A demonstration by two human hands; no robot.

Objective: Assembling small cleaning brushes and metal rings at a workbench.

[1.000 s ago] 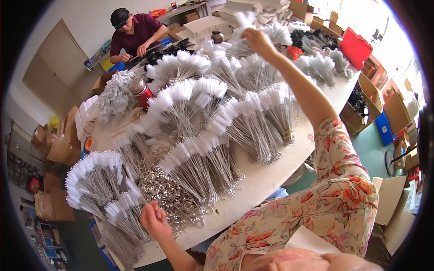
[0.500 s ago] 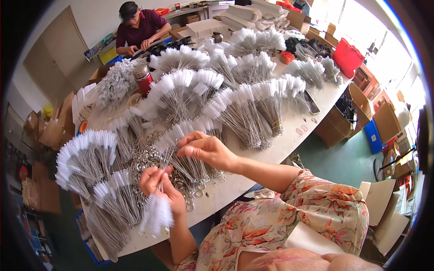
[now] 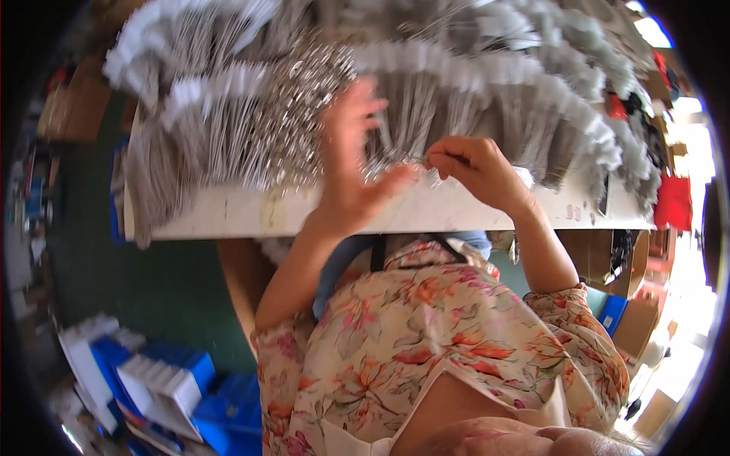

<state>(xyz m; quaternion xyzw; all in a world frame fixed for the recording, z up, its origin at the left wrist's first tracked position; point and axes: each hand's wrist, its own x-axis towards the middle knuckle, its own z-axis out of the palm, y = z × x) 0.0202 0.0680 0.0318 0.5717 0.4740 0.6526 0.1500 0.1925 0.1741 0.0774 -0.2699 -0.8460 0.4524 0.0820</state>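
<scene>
My left hand (image 3: 353, 152) is raised over the table's near side, fingers spread and smeared by motion. Nothing shows in its grasp. To its right, my right hand (image 3: 477, 171) is closed, thumb and fingertips pinched on thin wire ends. A white bristle tuft (image 3: 525, 176) pokes out behind its wrist; it appears to belong to brushes in that hand, mostly hidden by it. Beyond my left hand lies a heap of shiny metal rings (image 3: 300, 114). Bunches of wire-handled brushes (image 3: 217, 121) fan out on both sides of the heap, white heads pointing away from me.
The pale table (image 3: 228, 215) has its front edge just before my body. More brush bunches (image 3: 585, 114) reach along the right side. A red bag (image 3: 674, 201) is at far right, with a cardboard box (image 3: 637, 327) below. Blue and white boxes (image 3: 175, 380) stand at lower left.
My view has turned and tipped down toward the table edge. My left hand has let go of the brushes and opened. My right hand has closed into a pinch.
</scene>
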